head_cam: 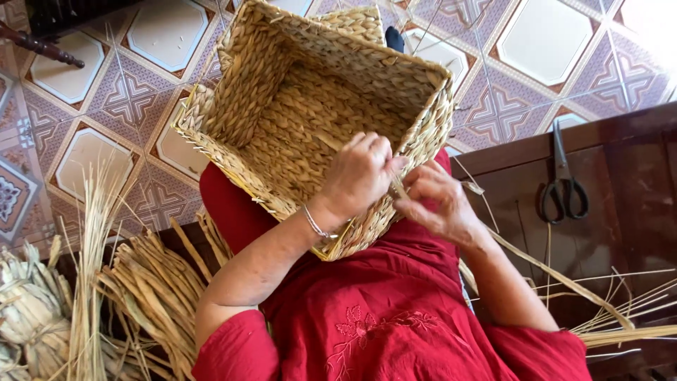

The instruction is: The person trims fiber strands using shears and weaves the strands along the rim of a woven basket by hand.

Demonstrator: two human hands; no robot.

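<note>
Left hand (360, 176) grip rests closed on the woven basket (310, 113) rim. Right hand (437, 201) grip pinches a straw strand (398, 187) just beside it. Scissors (562, 185) lie on the desk (635, 176).

A dark wooden table (635, 176) is seen at the right; black-handled scissors (562, 180) are laid on it, with loose straw strands (627, 310) spread nearer. The patterned tile floor (134, 99) lies beyond, and bundled reeds (151, 296) are piled at the near left.
</note>
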